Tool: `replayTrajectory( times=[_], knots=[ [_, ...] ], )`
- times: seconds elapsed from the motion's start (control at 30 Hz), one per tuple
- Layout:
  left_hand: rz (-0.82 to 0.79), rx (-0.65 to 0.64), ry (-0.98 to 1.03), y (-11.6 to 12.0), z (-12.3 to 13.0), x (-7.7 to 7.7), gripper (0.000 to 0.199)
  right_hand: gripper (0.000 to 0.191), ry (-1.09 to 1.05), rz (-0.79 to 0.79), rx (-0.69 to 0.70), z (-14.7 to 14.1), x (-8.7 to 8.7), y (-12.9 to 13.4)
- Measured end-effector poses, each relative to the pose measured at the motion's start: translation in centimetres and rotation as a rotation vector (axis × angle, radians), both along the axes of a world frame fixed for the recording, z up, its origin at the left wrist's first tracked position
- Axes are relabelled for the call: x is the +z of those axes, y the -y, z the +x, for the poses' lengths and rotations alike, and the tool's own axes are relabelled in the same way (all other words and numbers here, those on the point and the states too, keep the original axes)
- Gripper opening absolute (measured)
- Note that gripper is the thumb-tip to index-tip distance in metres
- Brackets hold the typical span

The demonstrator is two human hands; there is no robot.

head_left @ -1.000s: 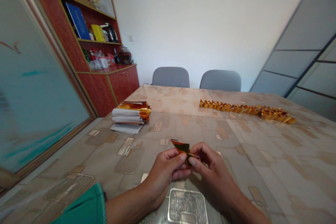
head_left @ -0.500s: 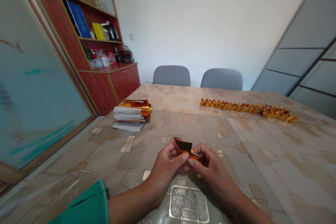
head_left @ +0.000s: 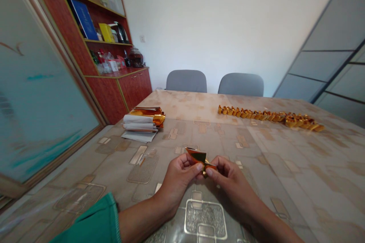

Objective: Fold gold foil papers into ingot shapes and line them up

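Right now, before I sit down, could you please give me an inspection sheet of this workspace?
Surface: patterned beige table cover.
Job's things: folded gold-orange foil piece, pinched between both hands; row of folded gold foil shapes across the far table.
Clutter: stack of white paper and foil sheets, left of the hands.
Grips: left hand and right hand both pinch the foil.
Cables: nothing seen.
Surroundings: grey chairs beyond the table; red-brown cabinet with shelves at left.

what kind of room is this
Probably a small office or meeting room: a long table with grey office chairs at its far side, and a red wooden cabinet holding a blue binder and an electric kettle.
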State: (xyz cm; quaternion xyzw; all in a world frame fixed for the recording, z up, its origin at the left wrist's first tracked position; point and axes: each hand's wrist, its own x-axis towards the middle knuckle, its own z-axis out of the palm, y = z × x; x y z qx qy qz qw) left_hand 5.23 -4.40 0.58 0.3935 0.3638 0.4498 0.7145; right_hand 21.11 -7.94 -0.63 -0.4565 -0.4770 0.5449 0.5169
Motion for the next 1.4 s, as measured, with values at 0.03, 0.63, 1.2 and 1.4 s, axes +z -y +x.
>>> replayTrajectory(
  times=[0.03,0.63,1.2,1.4],
  knots=[
    [0.008,-0.005,-0.001,0.0,0.0,0.0,0.040,0.031,0.000,0.009,-0.009,0.0,-0.1,0.0],
    [-0.102,-0.072,0.046,-0.4,-0.4,0.3,0.046,0.016,0.144,0.132,-0.119,0.5,0.8,0.3],
    [0.308,-0.151,-0.237,0.0,-0.6,0.2,0.020,0.011,0.635,0.584,-0.059,1.9,1.9,0.1],
    [0.411,-0.124,-0.228,0.2,-0.6,0.5,0.011,0.010,0.306,0.239,-0.049,1.3,1.1,0.3]
  ],
)
